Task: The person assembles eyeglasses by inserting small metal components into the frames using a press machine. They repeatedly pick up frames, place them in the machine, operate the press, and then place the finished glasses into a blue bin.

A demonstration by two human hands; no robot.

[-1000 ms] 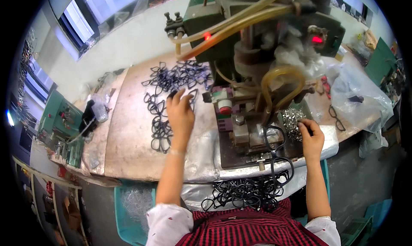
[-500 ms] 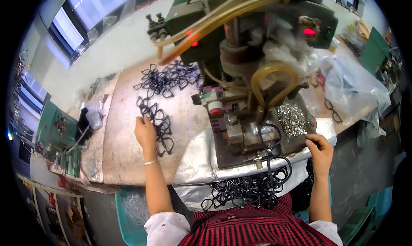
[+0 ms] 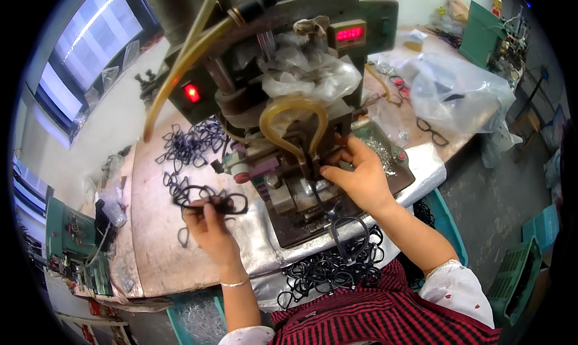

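Note:
My left hand (image 3: 211, 232) is closed on a black eyeglass frame (image 3: 238, 204), held up above the table left of the press. My right hand (image 3: 364, 179) reaches in under the press head (image 3: 289, 107), its thumb and fingers curled together beside the tool; what is between them, if anything, is hidden. A second black eyeglass frame (image 3: 351, 220) sits on the press base (image 3: 289, 237), one rim hanging over the front edge. Beyond the right hand lie small shiny metal pieces (image 3: 382, 149).
Black eyeglass frames (image 3: 191, 143) are heaped on the table (image 3: 150, 237); more finished-looking frames (image 3: 328, 279) pile on silver sheeting near my lap. A clear plastic bag (image 3: 457, 92) and a single frame (image 3: 431, 131) lie right. A teal basket (image 3: 448, 224) stands below.
My left hand has picked up an eyeglass frame from the table. My right hand has moved from the press's right edge in under its head. The view has shifted.

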